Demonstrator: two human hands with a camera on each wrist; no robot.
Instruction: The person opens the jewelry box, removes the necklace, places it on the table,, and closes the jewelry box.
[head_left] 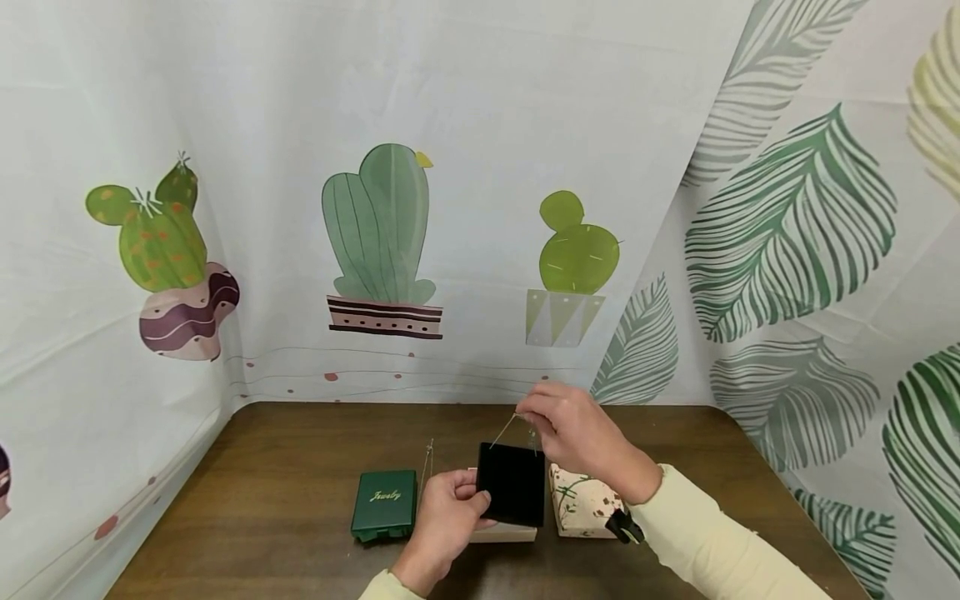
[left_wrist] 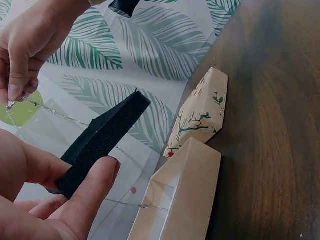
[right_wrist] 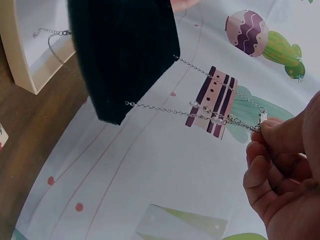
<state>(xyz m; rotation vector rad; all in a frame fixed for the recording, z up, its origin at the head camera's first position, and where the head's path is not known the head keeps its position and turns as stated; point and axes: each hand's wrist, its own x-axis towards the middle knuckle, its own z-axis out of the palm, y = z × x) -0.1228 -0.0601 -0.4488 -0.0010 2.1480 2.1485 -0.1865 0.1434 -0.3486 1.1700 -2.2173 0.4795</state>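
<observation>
My left hand [head_left: 447, 517] holds a black square pad [head_left: 512, 485] by its edge, thumb on one face and fingers behind. In the right wrist view a fine silver chain necklace [right_wrist: 216, 120] with small clear beads runs from two points on the pad's edge. Thumb and fingertips of my right hand [head_left: 573, 425] pinch this chain and hold it stretched away from the pad. Below the pad stands an open cream box [left_wrist: 195, 185] with a white inside. More chain with a clasp [right_wrist: 64, 33] shows against the box in the right wrist view.
A floral-patterned box part [head_left: 585, 504] lies to the right of the cream box. On the left is a green box [head_left: 384, 500] with gold "Jewelry" lettering, and a thin chain [head_left: 428, 458] beside it. A printed cloth [head_left: 480, 208] rises behind the wooden table [head_left: 262, 492].
</observation>
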